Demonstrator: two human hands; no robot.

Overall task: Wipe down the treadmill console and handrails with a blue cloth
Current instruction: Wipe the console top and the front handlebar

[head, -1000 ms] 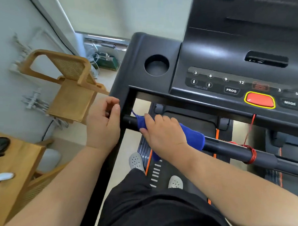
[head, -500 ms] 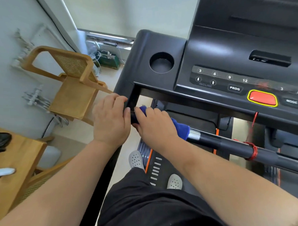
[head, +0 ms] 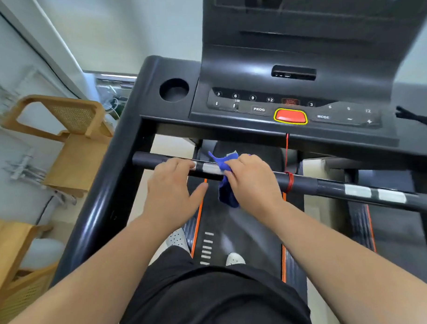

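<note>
The left hand has its fingers hooked over the top of the handrail, with the thumb splayed clear beneath it. The right hand, just to the right, grips the blue cloth against the same bar. One crumpled, fuzzy corner of the cloth projects above the fingers and a loose fold hangs below the bar. The handrail is a matte black cylindrical tube crossing the middle of the frame. A silver metallic sensor plate lies exposed between the two hands. A thin red cord is wound round the tube to the right of the right hand. Above is the glossy black plastic console, with an oblong red stop button outlined in yellow and a round cup holder. A wooden chair with a cane back occupies the left of the frame.
</note>
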